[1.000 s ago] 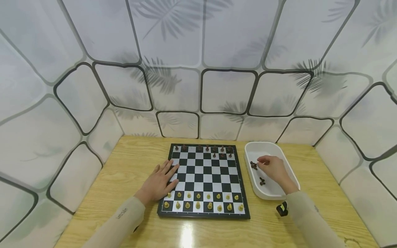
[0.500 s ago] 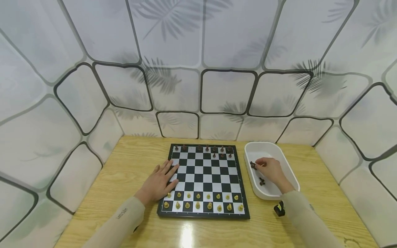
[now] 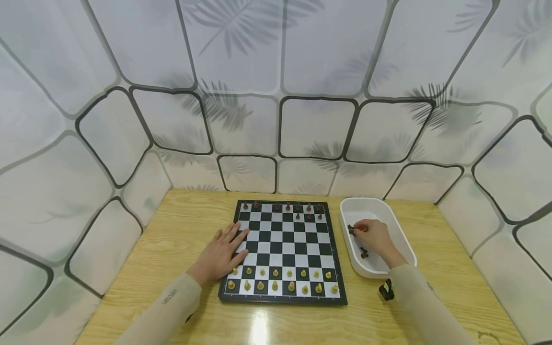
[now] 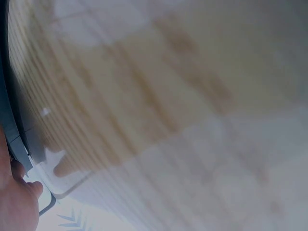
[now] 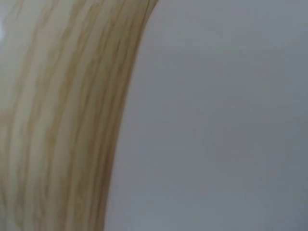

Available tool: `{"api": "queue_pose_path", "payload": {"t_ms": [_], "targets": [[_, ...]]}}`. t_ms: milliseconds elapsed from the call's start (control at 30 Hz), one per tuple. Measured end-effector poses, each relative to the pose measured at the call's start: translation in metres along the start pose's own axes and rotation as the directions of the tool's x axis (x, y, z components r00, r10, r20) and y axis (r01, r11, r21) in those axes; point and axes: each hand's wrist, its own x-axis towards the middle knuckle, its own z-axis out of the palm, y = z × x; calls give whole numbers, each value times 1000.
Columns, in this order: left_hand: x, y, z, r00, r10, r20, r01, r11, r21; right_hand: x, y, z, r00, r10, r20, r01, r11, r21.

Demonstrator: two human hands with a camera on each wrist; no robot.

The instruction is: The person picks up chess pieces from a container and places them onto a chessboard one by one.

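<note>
A black-and-white chessboard (image 3: 282, 247) lies on the table. Yellow chess pieces (image 3: 276, 286) fill the two rows nearest me, and dark brown chess pieces (image 3: 288, 206) stand along its far rows. My left hand (image 3: 220, 254) rests flat on the board's left edge, fingers spread. To the right, my right hand (image 3: 378, 238) reaches into a white tray (image 3: 401, 235), its fingertips pinching at a dark chess piece (image 3: 351, 230) by the left wall. The fingers partly hide that group. Another small cluster of dark chess pieces (image 3: 364, 252) lies nearer me in the tray.
The wooden table (image 3: 181, 211) meets patterned curtain-like walls (image 3: 316, 124) behind and at both sides. A small black device (image 3: 386, 290) hangs under the right wrist. The tray's wall fills most of the right wrist view.
The right hand has shifted slightly left and down toward the dark pieces in the tray, and its forearm has moved left. My left hand and the board stay the same.
</note>
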Motion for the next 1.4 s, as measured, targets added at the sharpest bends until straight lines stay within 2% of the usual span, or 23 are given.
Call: {"api": "queue_pose_path", "payload": {"t_ms": [167, 400, 733, 967, 1133, 1267, 1400], "targets": [[0, 0, 0, 1000, 0, 0, 0, 1000, 1, 2, 0, 2, 1000, 26, 12, -26, 1000, -4], [0, 0, 1, 1000, -8, 3, 8, 1000, 5, 3, 0, 5, 1000, 0, 0, 0, 1000, -11], [1, 0, 0, 1000, -12, 8, 11, 1000, 12, 3, 0, 5, 999, 34, 13, -34, 999, -19], [0, 0, 0, 1000, -12, 14, 12, 1000, 14, 0, -2, 6, 1000, 29, 5, -29, 1000, -11], [1, 0, 0, 1000, -9, 18, 9, 1000, 15, -3, -4, 1, 997, -9, -80, 8, 1000, -21], [0, 0, 1, 1000, -7, 18, 7, 1000, 17, -2, -12, -9, 981, -79, -180, 76, 997, -21], [0, 0, 1, 1000, -7, 10, 7, 1000, 17, 1, -26, -17, 972, -104, -208, 108, 994, 6]]}}
